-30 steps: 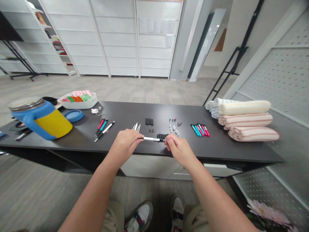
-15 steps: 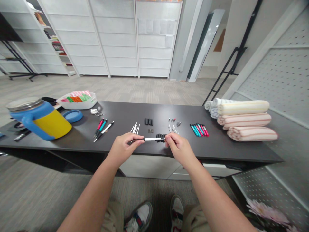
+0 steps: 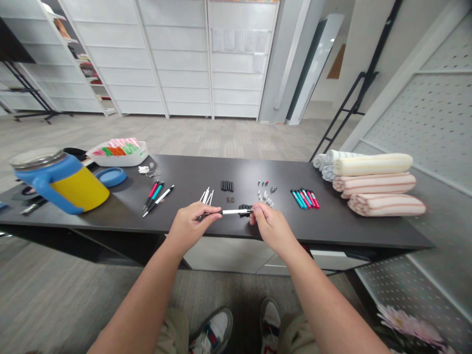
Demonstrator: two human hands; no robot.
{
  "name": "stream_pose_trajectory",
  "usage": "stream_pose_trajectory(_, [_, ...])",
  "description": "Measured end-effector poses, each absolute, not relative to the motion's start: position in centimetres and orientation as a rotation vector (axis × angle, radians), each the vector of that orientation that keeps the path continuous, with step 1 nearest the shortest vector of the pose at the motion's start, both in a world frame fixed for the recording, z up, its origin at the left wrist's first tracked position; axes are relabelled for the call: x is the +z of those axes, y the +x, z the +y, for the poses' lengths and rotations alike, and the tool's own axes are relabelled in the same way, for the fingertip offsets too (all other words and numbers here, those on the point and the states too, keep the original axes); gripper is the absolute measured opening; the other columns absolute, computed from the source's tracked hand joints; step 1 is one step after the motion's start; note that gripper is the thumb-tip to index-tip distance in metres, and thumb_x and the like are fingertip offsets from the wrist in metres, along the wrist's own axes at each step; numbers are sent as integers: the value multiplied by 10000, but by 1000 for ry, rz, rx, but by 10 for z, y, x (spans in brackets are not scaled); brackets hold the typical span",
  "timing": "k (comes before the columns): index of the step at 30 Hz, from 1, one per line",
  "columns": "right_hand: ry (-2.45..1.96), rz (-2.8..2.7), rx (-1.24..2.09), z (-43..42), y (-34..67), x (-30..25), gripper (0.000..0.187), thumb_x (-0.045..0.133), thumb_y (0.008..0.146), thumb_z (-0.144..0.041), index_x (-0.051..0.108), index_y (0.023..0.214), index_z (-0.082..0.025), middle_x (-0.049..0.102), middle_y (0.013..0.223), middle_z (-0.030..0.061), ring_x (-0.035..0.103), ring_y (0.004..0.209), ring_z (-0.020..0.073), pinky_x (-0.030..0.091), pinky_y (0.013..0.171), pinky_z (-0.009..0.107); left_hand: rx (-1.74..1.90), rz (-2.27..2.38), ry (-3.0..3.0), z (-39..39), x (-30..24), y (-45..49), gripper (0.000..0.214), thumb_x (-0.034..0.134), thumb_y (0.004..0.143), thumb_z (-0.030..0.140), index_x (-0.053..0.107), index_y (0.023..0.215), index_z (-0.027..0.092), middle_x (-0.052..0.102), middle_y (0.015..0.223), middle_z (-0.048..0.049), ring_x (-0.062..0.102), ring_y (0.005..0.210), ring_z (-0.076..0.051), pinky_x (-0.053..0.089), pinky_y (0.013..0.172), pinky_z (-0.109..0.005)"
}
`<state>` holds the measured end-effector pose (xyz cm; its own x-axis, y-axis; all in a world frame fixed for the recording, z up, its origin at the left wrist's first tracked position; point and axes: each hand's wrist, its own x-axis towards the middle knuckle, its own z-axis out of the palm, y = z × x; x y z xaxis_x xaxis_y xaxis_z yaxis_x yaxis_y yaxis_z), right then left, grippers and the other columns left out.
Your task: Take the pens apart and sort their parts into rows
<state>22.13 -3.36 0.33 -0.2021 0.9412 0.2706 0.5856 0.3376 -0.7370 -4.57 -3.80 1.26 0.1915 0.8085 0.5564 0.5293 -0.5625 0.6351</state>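
Observation:
A white pen [image 3: 233, 212] with black ends lies level between my two hands, above the front part of the dark table. My left hand [image 3: 192, 222] pinches its black left end. At the right end, my right hand [image 3: 268, 222] grips it between thumb and fingers. Thin white refills [image 3: 207, 195] lie just beyond my left hand. Black grip pieces [image 3: 245, 208] sit partly hidden behind the pen, and a row of black tubes [image 3: 227, 186] is farther back with small springs [image 3: 230, 200] below it. Small white parts [image 3: 265, 197] lie past my right hand.
Three pens [image 3: 158, 199] lie on the left, near a yellow and blue mug [image 3: 79, 184] and a white basket [image 3: 121, 158]. Coloured pen barrels [image 3: 304, 198] form a row on the right, before rolled towels [image 3: 383, 184]. The dark table's [image 3: 354, 231] front edge runs below my hands.
Both hands and the pen have barely shifted, a few pixels to the right. The grip on each end looks the same.

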Motion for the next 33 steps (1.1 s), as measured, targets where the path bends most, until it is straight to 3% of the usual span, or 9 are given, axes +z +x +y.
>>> stream_pose_trajectory(4, [-1341,-1917,567,-34,222,1,468,334,1103,-506,488,750,-240,559,662,-16,526,616,162,333,623,288,1300,1255,2143,-38,12,-43,118,778,908,314,830,984,241,809,925,-38,740,831,-180,535,731,-268])
stream_pose_trajectory(9, [-1327,-1891,508,-35,225,1,465,331,1100,-515,468,746,-244,510,641,-18,505,604,164,323,615,295,1138,1299,2066,-40,15,-40,165,700,958,343,818,1012,242,809,832,-8,742,781,-175,534,750,-273])
stream_pose_trajectory(15, [-1322,-1874,485,-35,224,1,455,327,1104,-508,466,758,-249,527,660,-9,516,624,174,327,614,296,1061,1396,2138,-39,13,-38,322,583,1015,386,782,812,236,752,641,29,632,590,-143,466,664,-261])
stream_pose_trajectory(23, [-1295,-1836,691,-34,227,3,322,484,1064,-446,614,856,-237,665,737,-7,574,651,163,399,642,282,1099,1450,1977,-38,13,-42,354,598,998,469,796,851,214,731,625,26,532,507,-120,384,533,-242])
stream_pose_trajectory(29, [-1209,-1704,1085,-27,230,-4,280,628,983,-475,677,1102,-225,796,947,36,667,719,164,502,687,283,1125,1460,1951,-36,12,-46,310,645,971,473,804,901,216,745,674,6,636,633,-149,428,583,-245])
stream_pose_trajectory(33, [-1357,-1812,949,-28,229,2,359,519,1038,-494,734,923,-231,756,766,7,625,618,145,446,610,267,1134,1428,1951,-36,12,-47,294,659,966,467,807,935,215,749,686,-1,661,664,-161,449,606,-249])
